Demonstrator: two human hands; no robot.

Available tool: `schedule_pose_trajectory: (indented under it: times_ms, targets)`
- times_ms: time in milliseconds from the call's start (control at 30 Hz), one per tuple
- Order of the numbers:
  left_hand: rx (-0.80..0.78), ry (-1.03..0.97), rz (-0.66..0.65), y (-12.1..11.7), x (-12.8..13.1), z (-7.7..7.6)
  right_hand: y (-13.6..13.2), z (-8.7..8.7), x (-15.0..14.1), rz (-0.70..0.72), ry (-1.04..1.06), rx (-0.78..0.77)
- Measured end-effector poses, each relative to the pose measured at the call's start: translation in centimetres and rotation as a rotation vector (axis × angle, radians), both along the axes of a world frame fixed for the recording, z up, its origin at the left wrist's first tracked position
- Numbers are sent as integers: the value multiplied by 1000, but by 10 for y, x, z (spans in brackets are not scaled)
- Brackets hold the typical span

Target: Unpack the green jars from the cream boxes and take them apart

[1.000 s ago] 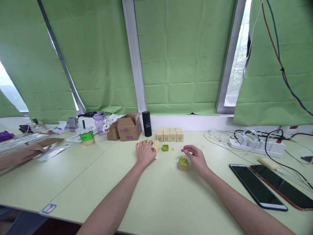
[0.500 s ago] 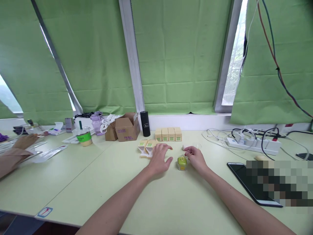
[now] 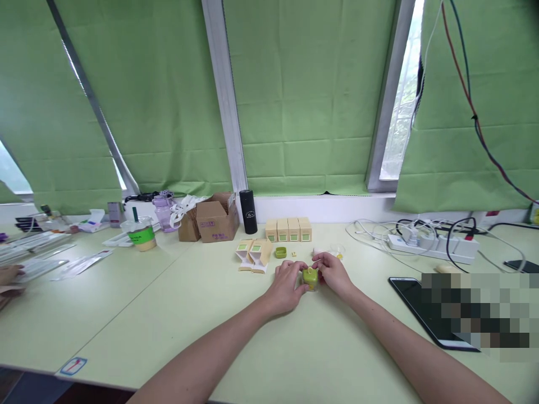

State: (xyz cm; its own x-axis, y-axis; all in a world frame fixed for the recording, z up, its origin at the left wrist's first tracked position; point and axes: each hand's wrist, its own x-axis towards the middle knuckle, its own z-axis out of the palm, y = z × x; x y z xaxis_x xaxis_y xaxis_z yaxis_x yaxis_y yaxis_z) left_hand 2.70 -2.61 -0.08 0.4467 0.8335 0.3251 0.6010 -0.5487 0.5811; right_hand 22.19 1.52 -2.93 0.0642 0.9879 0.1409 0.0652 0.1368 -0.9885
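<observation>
A small clear container with a green lid and a ring on top (image 3: 310,275) stands on the table between my hands. My left hand (image 3: 287,289) is closed on its left side, thumb in front and fingers behind. On the other side, the bent fingers of my right hand (image 3: 334,276) grip it near the lid, their tips partly hidden. Just beyond lie a green square tray-like piece (image 3: 281,252) and a tiny yellow piece (image 3: 294,254). Two opened cardboard boxes (image 3: 254,254) lie behind my left hand. A small clear round piece with yellow in it (image 3: 338,251) rests past my right hand.
Several closed small boxes (image 3: 288,230) stand in a row behind, beside a black bottle (image 3: 248,212) and a brown carton (image 3: 218,219). A tablet (image 3: 421,308), power strip (image 3: 433,248) and cables are at right. A drink cup (image 3: 142,234) and another person's hand (image 3: 9,274) are at left.
My left hand has moved right from above the opened boxes and closed on the container. The green tray-like piece has come into view. The other person's hand has drawn back left.
</observation>
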Motion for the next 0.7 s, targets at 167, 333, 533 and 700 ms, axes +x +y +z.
schedule_pose_trajectory:
  times_ms: [167,333,533,700]
  targets:
    - [-25,-105,81,6,-2,-5,-4,8,-3,22,47,5]
    - [-41,-319,163,16,-5,0,-13,20,-7,75,117,54]
    - [15,-451,224,21,-6,5,-27,29,-14,248,246,48]
    - [47,-432,237,18,-7,8,-32,30,-18,289,309,-6]
